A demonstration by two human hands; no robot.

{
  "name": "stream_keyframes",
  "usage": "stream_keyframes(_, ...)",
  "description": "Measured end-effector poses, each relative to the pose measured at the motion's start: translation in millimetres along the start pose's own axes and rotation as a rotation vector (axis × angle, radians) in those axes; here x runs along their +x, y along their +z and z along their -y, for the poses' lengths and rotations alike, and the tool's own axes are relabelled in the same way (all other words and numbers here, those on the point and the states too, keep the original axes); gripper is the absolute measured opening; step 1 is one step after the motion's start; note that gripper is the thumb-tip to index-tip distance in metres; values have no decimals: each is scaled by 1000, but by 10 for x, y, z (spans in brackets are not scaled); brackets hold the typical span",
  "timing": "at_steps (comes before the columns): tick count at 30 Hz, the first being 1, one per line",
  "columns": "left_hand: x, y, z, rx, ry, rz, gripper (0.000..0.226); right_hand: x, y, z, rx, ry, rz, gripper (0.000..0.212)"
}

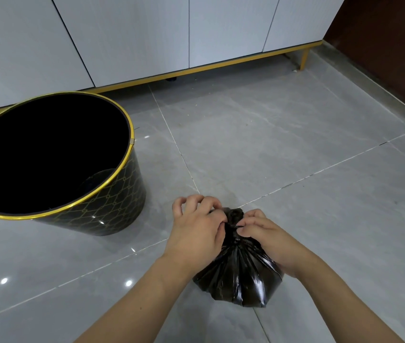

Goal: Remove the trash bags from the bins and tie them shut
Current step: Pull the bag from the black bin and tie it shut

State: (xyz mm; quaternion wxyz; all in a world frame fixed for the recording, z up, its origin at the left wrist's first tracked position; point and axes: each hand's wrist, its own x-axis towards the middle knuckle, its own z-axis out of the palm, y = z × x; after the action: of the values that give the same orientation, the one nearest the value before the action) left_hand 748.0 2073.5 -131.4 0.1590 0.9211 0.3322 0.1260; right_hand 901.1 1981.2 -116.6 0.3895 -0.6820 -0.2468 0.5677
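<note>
A black trash bag (239,273) sits on the grey tile floor (295,157) in the lower middle of the frame, right between the person's two hands. The left hand (196,231) is on the left side of the bag's neck and the right hand (265,236) is on the right side. Both hands have curled fingers that pinch the bunched top of the bag, and the fingertips nearly meet there. The bag is shiny and wrinkled, with folds that run from its round bottom up to the tight neck. It is fat at the lower end and thin at the top. Its long side runs up and down in the frame, and the gathered top points toward the upper part of the frame. A black bin (112,194) with a gold rim and gold pattern stands at the left of the frame, well apart from the bag. White cabinet doors (134,33) fill the top.
</note>
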Motion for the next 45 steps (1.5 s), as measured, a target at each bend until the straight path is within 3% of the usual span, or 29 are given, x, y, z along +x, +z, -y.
stream_keyframes(3, 10, -2, -19, -19, 39, 31, 23, -25, -41, 6, 173, 143, 125, 18)
stream_keyframes(8, -58, 12, -16, -248, -52, 64, 23, -2, -84, -44, 76, 99, -5, 36)
stream_keyframes(11, -144, 15, 17, -446, -85, 130, 32, -19, -65, -57, -7, 47, -56, 28)
stream_keyframes(20, -145, 68, -84, -400, -104, 65, 13, 26, 3, -12, -35, -29, -160, 19)
stream_keyframes(26, -3, -25, -156, -553, -280, 107, 4, 106, -15, 46, -83, -107, -208, 29)
stream_keyframes(29, 17, -45, -147, -448, -253, 192, 12, 121, -8, 54, -73, -106, -216, 28)
stream_keyframes(39, 21, -14, -148, -502, -276, 162, 4, 68, -33, 44, -68, -108, -214, 25)
stream_keyframes(45, 31, 44, -143, -432, -232, 165, 18, 35, -66, 29, -134, -100, -130, 27)
